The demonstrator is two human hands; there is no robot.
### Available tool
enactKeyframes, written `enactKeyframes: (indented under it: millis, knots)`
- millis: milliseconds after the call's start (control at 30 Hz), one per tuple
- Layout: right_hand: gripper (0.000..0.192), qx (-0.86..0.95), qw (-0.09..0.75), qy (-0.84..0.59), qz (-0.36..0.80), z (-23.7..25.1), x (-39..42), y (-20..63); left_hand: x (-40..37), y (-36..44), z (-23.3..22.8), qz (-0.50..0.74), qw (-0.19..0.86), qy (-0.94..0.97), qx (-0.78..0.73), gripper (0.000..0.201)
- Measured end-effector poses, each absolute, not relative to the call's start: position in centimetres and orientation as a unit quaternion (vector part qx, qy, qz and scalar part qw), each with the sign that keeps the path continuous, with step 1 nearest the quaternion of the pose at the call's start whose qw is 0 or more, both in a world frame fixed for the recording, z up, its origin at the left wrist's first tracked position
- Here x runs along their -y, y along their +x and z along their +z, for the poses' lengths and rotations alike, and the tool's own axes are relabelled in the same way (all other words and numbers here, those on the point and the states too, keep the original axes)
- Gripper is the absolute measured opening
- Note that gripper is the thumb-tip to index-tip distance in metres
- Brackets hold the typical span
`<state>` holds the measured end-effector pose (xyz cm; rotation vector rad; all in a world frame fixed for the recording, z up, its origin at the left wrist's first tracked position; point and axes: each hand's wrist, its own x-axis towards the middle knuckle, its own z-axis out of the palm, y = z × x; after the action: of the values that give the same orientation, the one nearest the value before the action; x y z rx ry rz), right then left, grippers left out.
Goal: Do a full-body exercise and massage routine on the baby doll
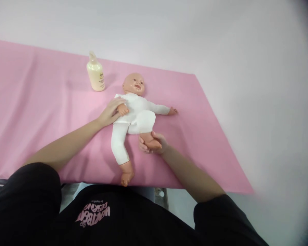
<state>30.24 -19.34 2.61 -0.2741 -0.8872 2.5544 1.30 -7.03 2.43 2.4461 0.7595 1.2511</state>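
A baby doll (140, 106) with a white cloth body lies on its back, head toward the far edge. My left hand (111, 113) is closed around the doll's bent arm at its side, the small plastic hand (123, 109) poking out by my thumb. With fingers wrapped from beneath, my right hand (161, 142) grips the doll's plastic foot (150, 140). That leg is bent, the knee raised over the belly. The other leg (119, 143) lies stretched toward me, its foot at the table's near edge. The doll's far arm (159, 108) extends to the right, untouched.
A pump bottle (95, 76) of pale yellow liquid stands upright beyond my left hand. Pink sheeting (195, 153) covers the table, whose edge slants down on the right. A pale wall (154, 30) rises behind. Below the near edge, part of a metal frame (165, 198) shows.
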Motion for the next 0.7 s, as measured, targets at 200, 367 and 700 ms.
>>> enactKeyframes:
  millis: [200,367,700]
  knots:
    - [0.056,0.437,-0.008,0.049,0.898,2.7,19.6,30.4,4.8,0.3,0.9,0.613,0.312,0.623,-0.372,0.07]
    - [0.052,0.526,-0.058,0.032,0.848,3.6,19.5,29.6,4.0,0.0,1.7,0.682,0.471,0.388,-0.403,0.055]
    - [0.053,0.416,-0.002,0.135,0.899,2.4,19.3,30.2,5.5,1.0,2.7,0.718,0.423,0.399,-0.382,0.056]
